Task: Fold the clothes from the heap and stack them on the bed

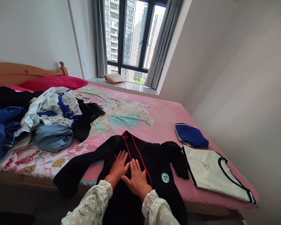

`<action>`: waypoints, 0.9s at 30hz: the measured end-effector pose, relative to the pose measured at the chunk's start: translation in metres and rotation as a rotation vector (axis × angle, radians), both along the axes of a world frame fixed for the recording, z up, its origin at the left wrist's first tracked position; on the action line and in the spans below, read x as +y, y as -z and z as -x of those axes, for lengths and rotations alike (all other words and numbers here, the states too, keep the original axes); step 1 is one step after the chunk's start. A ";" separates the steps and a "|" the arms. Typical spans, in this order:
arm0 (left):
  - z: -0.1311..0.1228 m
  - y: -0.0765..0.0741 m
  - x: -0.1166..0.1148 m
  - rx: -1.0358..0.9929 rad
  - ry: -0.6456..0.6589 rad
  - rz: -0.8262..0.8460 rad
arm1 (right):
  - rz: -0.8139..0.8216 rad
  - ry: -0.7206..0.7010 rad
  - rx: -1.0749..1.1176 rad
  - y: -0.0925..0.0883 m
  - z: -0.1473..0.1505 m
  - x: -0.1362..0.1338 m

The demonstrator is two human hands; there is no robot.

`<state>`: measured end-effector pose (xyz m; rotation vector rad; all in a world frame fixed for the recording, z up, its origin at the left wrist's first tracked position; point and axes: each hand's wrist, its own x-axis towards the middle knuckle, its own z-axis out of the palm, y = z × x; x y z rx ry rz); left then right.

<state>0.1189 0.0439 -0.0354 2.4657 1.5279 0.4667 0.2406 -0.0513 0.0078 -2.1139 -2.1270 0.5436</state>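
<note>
A black jacket with red piping and a round pale-green badge lies spread over the bed's near edge, its sleeves out to both sides and its lower part hanging towards me. My left hand rests flat on the jacket front, fingers stretched out, left of the red piping. Close beside it, my right hand also presses flat on the cloth, fingers extended and pointing away from me. Neither hand grips anything. Part of the jacket's front is hidden under my hands and forearms.
Left on the pink patterned bedsheet sits a heap of crumpled clothes. To the right lie a folded cream T-shirt with black trim and a folded blue garment. A red pillow is by the wooden headboard.
</note>
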 end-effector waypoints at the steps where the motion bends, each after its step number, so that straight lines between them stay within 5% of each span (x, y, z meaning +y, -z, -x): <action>1: 0.000 -0.001 0.000 0.004 0.002 0.005 | 0.006 -0.001 0.003 -0.002 -0.001 0.002; 8: 0.000 -0.005 -0.005 0.002 -0.003 -0.012 | -0.062 -0.082 0.072 0.009 -0.029 -0.042; 16: -0.001 -0.007 -0.007 0.002 0.007 -0.022 | -0.082 0.019 0.027 0.014 -0.018 -0.056; 23: -0.002 -0.018 -0.004 -0.021 0.001 0.000 | 0.084 -0.119 0.146 0.043 -0.019 -0.164; 27: 0.002 -0.033 -0.044 -0.054 -0.031 -0.012 | -0.196 0.156 0.207 0.072 -0.040 -0.228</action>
